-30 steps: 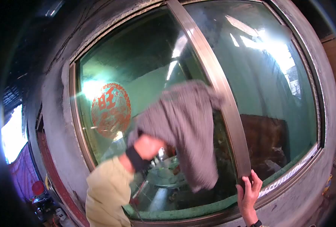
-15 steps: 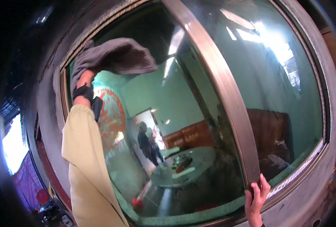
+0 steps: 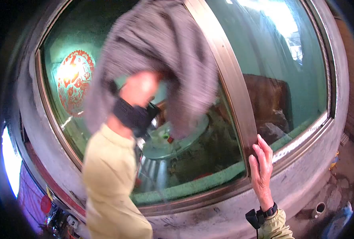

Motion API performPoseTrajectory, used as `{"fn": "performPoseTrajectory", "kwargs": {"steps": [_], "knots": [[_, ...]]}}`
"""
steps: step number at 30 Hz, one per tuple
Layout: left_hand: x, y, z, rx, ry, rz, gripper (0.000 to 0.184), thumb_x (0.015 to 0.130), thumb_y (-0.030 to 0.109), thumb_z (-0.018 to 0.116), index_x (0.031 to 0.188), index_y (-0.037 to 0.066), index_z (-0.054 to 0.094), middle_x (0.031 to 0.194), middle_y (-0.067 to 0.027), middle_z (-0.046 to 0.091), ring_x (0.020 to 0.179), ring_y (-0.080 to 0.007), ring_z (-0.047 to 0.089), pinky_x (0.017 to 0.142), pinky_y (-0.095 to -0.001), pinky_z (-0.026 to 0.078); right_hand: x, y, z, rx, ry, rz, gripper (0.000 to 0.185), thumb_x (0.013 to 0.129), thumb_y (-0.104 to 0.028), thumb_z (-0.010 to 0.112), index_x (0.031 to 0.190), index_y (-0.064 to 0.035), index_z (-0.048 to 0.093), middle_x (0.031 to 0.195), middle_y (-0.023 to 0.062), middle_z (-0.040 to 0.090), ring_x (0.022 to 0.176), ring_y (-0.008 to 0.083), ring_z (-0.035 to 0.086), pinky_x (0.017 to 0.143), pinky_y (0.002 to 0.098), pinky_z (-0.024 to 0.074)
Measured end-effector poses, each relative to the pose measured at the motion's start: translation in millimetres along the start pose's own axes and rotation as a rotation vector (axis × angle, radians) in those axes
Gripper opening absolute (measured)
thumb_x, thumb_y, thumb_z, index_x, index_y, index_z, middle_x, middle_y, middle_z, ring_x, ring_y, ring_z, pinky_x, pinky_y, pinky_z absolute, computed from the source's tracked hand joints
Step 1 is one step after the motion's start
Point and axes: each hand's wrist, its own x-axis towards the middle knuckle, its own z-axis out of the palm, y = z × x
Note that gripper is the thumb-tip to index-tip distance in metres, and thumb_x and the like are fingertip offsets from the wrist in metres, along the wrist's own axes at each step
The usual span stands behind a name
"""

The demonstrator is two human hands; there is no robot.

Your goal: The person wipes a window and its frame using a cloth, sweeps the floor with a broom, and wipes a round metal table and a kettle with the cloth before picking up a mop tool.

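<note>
My left hand holds a large grey cloth against or close to the left window pane. The cloth hides its fingers and hangs down on both sides of the wrist; motion blurs both. Lower right, my right hand rests with extended fingers on the foot of the brown metal upright between the two panes. It holds nothing.
A round red decoration shows at the left pane. Through the glass appear a round table and a brown sofa. A pale wall ledge borders the window. Purple fabric is at lower left.
My left hand has swept the cloth from the upper left corner rightward, toward the upright. My right hand stays on the upright's foot while the view has shifted.
</note>
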Motion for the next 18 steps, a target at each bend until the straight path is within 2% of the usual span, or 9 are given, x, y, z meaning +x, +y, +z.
{"fn": "performPoseTrajectory", "kwargs": {"steps": [1, 2, 3, 4, 5, 6, 11, 14, 18], "knots": [[-14.4, 22.8, 15.5, -0.113, -0.181, -0.035, 0.022, 0.081, 0.019, 0.045, 0.091, 0.004, 0.058, 0.082, -0.0192, 0.058, 0.076, -0.0325, 0.058, 0.067, -0.0382, 0.046, -3.5, -3.5, -7.3, -0.043, -0.022, 0.011, 0.024, 0.081, -0.006, 0.053, 0.105, -0.0018, 0.053, 0.121, 0.0171, 0.045, 0.108, 0.0302, 0.044, 0.092, 0.0377, 0.0346], [-33.0, 41.6, 27.9, -0.442, -0.330, -0.093, 0.028, 0.085, 0.022, 0.043, 0.104, 0.007, 0.057, 0.102, -0.0187, 0.057, 0.098, -0.0281, 0.053, 0.083, -0.0365, 0.042, -10.7, -6.4, -14.2, -0.051, -0.035, 0.021, 0.024, 0.081, -0.006, 0.053, 0.105, -0.0018, 0.053, 0.121, 0.0171, 0.045, 0.108, 0.0302, 0.044, 0.092, 0.0377, 0.0346], [-53.0, 71.7, 36.0, -0.636, -0.381, -0.236, 0.038, 0.088, 0.028, 0.041, 0.118, 0.007, 0.049, 0.123, -0.0160, 0.046, 0.117, -0.0243, 0.040, 0.098, -0.0355, 0.030, -18.6, -8.6, -21.1, -0.066, -0.050, 0.041, 0.023, 0.082, -0.008, 0.053, 0.104, -0.0019, 0.054, 0.118, 0.0165, 0.048, 0.105, 0.0297, 0.045, 0.090, 0.0376, 0.0355], [-72.3, 99.1, 60.1, -0.815, -0.300, -0.316, 0.047, 0.088, 0.033, 0.044, 0.125, 0.005, 0.041, 0.132, -0.0141, 0.036, 0.123, -0.0253, 0.032, 0.104, -0.0342, 0.022, -25.6, -11.6, -26.5, -0.076, -0.062, 0.059, 0.022, 0.082, -0.010, 0.053, 0.102, -0.0019, 0.054, 0.114, 0.0159, 0.050, 0.103, 0.0292, 0.046, 0.088, 0.0375, 0.0364], [-89.2, 125.3, 64.0, -0.761, -0.291, -0.404, 0.049, 0.088, 0.030, 0.046, 0.127, 0.004, 0.037, 0.134, -0.0134, 0.034, 0.123, -0.0248, 0.031, 0.105, -0.0336, 0.021, -32.5, -14.9, -32.5, -0.072, -0.074, 0.055, 0.022, 0.082, -0.010, 0.053, 0.102, -0.0019, 0.054, 0.114, 0.0159, 0.050, 0.103, 0.0292, 0.046, 0.088, 0.0375, 0.0364], [-111.4, 147.4, 75.8, -0.908, -0.285, -0.424, 0.045, 0.088, 0.023, 0.046, 0.127, 0.003, 0.037, 0.135, -0.0132, 0.033, 0.124, -0.0246, 0.030, 0.105, -0.0327, 0.019, -38.0, -18.2, -39.5, -0.076, -0.103, 0.082, 0.021, 0.081, -0.010, 0.053, 0.100, -0.0017, 0.055, 0.112, 0.0155, 0.051, 0.100, 0.0288, 0.047, 0.087, 0.0374, 0.0369], [-195.0, 221.7, 60.4, -1.216, -0.469, -0.516, 0.044, 0.088, 0.021, 0.045, 0.127, 0.003, 0.037, 0.135, -0.0131, 0.034, 0.124, -0.0244, 0.030, 0.105, -0.0325, 0.020, -47.0, -38.6, -70.1, -0.122, -0.176, 0.111, 0.016, 0.081, -0.008, 0.052, 0.095, -0.0016, 0.056, 0.102, 0.0139, 0.054, 0.094, 0.0284, 0.049, 0.082, 0.0365, 0.0389], [-209.5, 220.3, 50.5, -1.248, -0.515, -0.510, 0.043, 0.088, 0.020, 0.045, 0.127, 0.003, 0.037, 0.134, -0.0131, 0.034, 0.124, -0.0242, 0.030, 0.105, -0.0324, 0.020, -50.3, -38.9, -87.0, -0.150, -0.158, 0.129, 0.016, 0.083, -0.008, 0.050, 0.096, -0.0017, 0.056, 0.098, 0.0136, 0.054, 0.090, 0.0284, 0.049, 0.080, 0.0363, 0.0393], [-195.0, 186.3, 49.4, -1.197, -0.457, -0.454, 0.043, 0.088, 0.018, 0.044, 0.127, 0.003, 0.037, 0.134, -0.0130, 0.034, 0.124, -0.0241, 0.030, 0.105, -0.0323, 0.020, -44.1, -42.8, -77.7, -0.157, -0.131, 0.131, 0.015, 0.084, -0.009, 0.049, 0.094, -0.0017, 0.056, 0.096, 0.0131, 0.054, 0.089, 0.0279, 0.049, 0.079, 0.0366, 0.0391]]}}
